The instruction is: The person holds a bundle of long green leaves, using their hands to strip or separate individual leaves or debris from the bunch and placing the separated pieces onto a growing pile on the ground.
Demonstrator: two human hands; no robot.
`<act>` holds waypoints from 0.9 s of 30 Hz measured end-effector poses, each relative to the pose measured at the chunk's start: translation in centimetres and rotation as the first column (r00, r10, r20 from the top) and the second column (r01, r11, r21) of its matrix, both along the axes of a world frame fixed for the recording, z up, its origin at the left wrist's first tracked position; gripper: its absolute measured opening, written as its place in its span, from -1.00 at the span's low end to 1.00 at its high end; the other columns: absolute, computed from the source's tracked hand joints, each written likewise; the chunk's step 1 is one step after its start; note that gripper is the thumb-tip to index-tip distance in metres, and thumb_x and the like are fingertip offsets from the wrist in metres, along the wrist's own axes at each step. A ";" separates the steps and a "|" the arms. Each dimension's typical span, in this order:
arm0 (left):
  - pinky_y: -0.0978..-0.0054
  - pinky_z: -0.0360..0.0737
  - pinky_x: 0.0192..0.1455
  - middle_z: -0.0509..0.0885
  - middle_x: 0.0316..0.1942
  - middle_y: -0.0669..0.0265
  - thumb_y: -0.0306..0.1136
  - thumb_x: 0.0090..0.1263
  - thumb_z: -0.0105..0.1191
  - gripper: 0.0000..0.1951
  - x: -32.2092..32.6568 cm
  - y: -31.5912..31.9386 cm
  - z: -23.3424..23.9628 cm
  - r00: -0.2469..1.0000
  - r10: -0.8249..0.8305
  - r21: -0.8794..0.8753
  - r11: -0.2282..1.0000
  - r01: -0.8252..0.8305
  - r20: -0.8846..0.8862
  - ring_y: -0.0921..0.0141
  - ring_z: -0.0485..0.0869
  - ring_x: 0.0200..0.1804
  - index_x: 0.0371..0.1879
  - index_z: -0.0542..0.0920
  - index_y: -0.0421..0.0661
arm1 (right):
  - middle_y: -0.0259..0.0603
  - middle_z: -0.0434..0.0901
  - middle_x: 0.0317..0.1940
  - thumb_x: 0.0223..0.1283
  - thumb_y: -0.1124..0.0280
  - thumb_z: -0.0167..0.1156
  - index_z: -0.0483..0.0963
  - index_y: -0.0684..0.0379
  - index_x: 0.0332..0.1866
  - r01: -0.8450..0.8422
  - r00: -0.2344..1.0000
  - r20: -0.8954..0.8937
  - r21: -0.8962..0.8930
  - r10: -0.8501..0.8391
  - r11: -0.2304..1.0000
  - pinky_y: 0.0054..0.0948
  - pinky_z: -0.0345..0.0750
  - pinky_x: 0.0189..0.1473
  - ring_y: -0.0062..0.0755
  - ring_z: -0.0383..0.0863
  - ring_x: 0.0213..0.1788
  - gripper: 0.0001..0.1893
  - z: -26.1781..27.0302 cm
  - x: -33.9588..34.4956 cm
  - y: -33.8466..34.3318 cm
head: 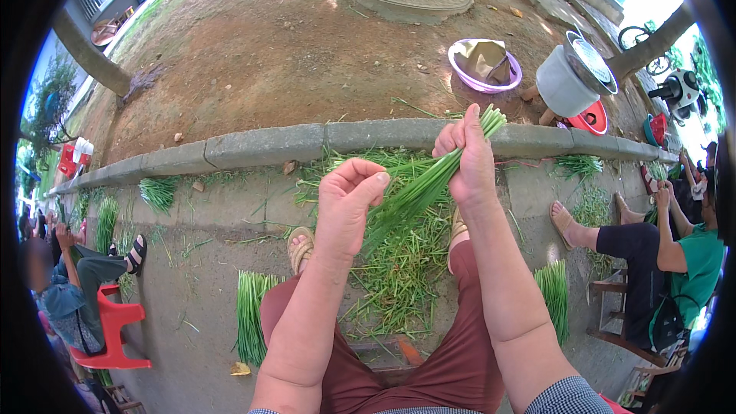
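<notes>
My right hand (470, 158) grips a bunch of long green chives (422, 190) near its pale stem ends, thumb pointing up. The leafy ends hang down toward the left. Thumb and forefinger of my left hand (352, 201) are pinched together at the side of the bunch, on what looks like a thin green blade. Between my sandalled feet, a loose heap of chive scraps (402, 276) covers the pavement. A neat stack of chives (253, 310) lies beside my left leg, and another stack (553, 299) lies beside my right leg.
A concrete kerb (270, 146) crosses ahead. Beyond it are a purple basin (489, 89) holding a cloth or bag, a white bucket (563, 80) and a red basin (592, 118). A person on a red plastic stool (118, 333) sits left; a person in a green shirt (698, 264) sits right.
</notes>
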State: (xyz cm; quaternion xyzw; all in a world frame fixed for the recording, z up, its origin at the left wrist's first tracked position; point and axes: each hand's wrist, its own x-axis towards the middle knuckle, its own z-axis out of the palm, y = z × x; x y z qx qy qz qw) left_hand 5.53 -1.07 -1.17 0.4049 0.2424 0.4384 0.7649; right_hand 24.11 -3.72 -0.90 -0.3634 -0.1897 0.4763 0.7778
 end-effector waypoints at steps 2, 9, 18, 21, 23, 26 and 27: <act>0.64 0.39 -0.37 0.57 -0.45 0.36 -0.58 0.25 0.09 -0.96 -0.6 0.3 0.2 0.998 0.029 -0.019 0.999 -0.028 0.064 0.58 0.46 -0.43 -0.35 0.55 -0.20 | -0.43 0.17 -0.71 0.35 -0.08 -0.04 0.10 0.00 -0.69 0.023 1.000 -0.014 -0.025 -0.023 0.999 -0.52 0.14 -0.47 -0.56 0.13 -0.58 -0.46 0.1 0.1 0.0; 0.58 0.43 -0.29 0.60 -0.38 0.26 -0.50 0.21 0.21 -0.92 -2.1 0.3 1.9 0.925 -0.374 0.375 0.849 0.372 -0.071 0.50 0.50 -0.37 -0.44 0.64 -0.26 | -0.45 0.12 -0.70 0.37 -0.10 -0.09 0.10 -0.01 -0.69 0.008 0.996 -0.089 0.005 -0.008 1.000 -0.51 0.12 -0.48 -0.54 0.07 -0.59 -0.46 0.4 2.1 -0.3; 0.64 0.43 -0.35 0.52 -0.43 0.48 -0.49 0.15 0.24 -0.81 0.1 -0.4 1.0 0.897 -0.070 0.375 0.892 0.252 -0.437 0.64 0.45 -0.40 -0.25 0.59 -0.18 | -0.41 0.15 -0.70 0.40 -0.07 -0.14 0.12 0.02 -0.68 -0.189 0.981 -0.012 0.149 0.193 0.971 -0.50 0.15 -0.47 -0.53 0.11 -0.59 -0.46 0.4 1.4 -0.3; 0.70 0.41 -0.37 0.53 -0.45 0.49 -0.47 0.19 0.24 -0.81 0.4 -0.4 0.4 0.839 0.060 0.463 0.854 0.238 -0.541 0.66 0.43 -0.44 -0.22 0.61 -0.19 | -0.40 0.16 -0.70 0.40 -0.07 -0.15 0.12 0.03 -0.68 -0.221 0.975 0.019 0.165 0.221 0.961 -0.51 0.16 -0.47 -0.53 0.12 -0.59 -0.45 0.4 1.2 -0.4; 0.73 0.40 -0.39 0.54 -0.46 0.50 -0.47 0.20 0.23 -0.82 0.5 -0.5 0.2 0.817 0.102 0.522 0.812 0.261 -0.567 0.67 0.43 -0.47 -0.22 0.62 -0.19 | -0.40 0.17 -0.70 0.40 -0.07 -0.16 0.13 0.03 -0.68 -0.234 0.972 0.037 0.165 0.231 0.958 -0.51 0.16 -0.47 -0.53 0.13 -0.58 -0.45 0.4 1.1 -0.3; 0.73 0.39 -0.43 0.55 -0.47 0.49 -0.49 0.20 0.23 -0.84 0.9 -0.8 0.2 0.813 0.127 0.563 0.781 0.271 -0.568 0.67 0.43 -0.49 -0.25 0.65 -0.19 | -0.39 0.19 -0.70 0.41 -0.06 -0.16 0.14 0.03 -0.68 -0.236 0.971 0.065 0.152 0.229 0.960 -0.51 0.17 -0.46 -0.53 0.15 -0.58 -0.46 0.4 0.6 -0.3; 0.73 0.39 -0.44 0.56 -0.48 0.48 -0.49 0.20 0.22 -0.85 1.0 -0.8 0.0 0.812 0.152 0.589 0.763 0.266 -0.564 0.67 0.43 -0.49 -0.25 0.65 -0.20 | -0.39 0.20 -0.70 0.41 -0.06 -0.15 0.14 0.03 -0.68 -0.255 0.966 0.077 0.147 0.246 0.956 -0.51 0.18 -0.46 -0.53 0.15 -0.58 -0.46 0.3 0.6 -0.3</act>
